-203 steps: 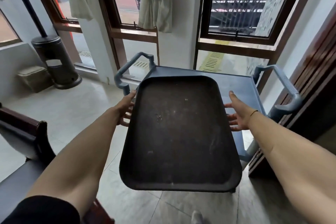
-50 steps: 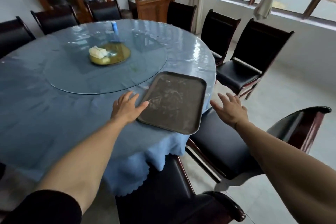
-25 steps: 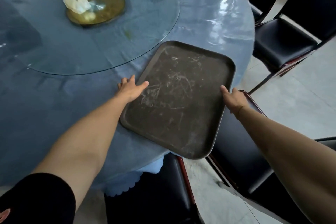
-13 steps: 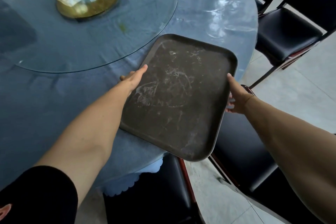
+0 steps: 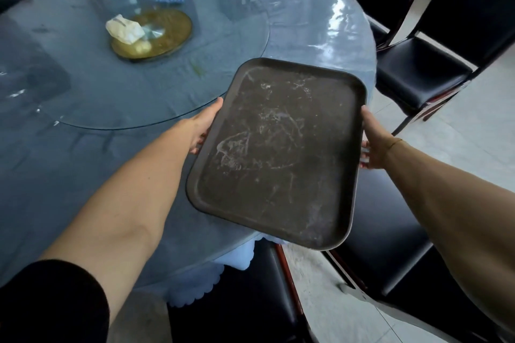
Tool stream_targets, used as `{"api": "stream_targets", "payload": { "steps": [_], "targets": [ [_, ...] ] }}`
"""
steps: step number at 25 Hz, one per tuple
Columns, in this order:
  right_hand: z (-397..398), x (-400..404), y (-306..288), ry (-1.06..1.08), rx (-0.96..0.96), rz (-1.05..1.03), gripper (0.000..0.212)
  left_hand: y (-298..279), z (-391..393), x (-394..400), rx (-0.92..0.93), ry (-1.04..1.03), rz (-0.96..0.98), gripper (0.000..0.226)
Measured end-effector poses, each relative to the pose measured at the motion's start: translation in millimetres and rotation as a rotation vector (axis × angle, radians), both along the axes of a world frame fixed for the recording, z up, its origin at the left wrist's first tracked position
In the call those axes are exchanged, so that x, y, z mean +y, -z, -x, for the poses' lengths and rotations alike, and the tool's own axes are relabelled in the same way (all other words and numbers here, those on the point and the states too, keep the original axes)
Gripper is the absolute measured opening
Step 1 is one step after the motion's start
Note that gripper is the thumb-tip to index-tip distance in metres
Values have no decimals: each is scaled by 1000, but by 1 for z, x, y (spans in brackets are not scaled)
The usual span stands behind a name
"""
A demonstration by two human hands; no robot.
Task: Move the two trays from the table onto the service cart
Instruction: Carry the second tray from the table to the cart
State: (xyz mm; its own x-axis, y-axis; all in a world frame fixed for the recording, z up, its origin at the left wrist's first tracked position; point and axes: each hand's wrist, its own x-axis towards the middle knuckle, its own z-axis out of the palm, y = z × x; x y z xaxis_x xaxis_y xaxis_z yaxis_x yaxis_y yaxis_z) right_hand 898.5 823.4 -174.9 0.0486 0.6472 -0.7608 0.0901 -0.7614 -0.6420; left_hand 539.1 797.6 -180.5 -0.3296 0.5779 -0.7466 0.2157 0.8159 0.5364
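l hand (image 5: 203, 128) & r hand (image 5: 372, 142) clamp opposite long edges of tray (image 5: 276, 153), keeping it level above table (image 5: 83, 164).

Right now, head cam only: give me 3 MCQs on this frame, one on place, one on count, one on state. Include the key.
1. Where is the crumpled tissue?
A. on the tray
B. on the round gold plate at the turntable's centre
C. on a chair

2. How many hands grip the dark brown tray?
A. none
B. one
C. two

3. What is the tray carrying?
A. nothing, only smears
B. dishes
C. a bottle

Key: B, the tissue sits on the plate; C, left hand and right hand clasp opposite edges; A, its surface is bare.
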Motion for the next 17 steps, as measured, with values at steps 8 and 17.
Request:
{"api": "stream_targets", "payload": {
  "steps": [8, 17],
  "targets": [
    [-12, -47, -99, -27, -28, -194, 70, -103, -3, -43, -54, 110, -45, 104],
    [-44, -132, -180, -10, -128, -215, 70, -189, -11, -108, -105, 268, -97, 88]
  ]
}}
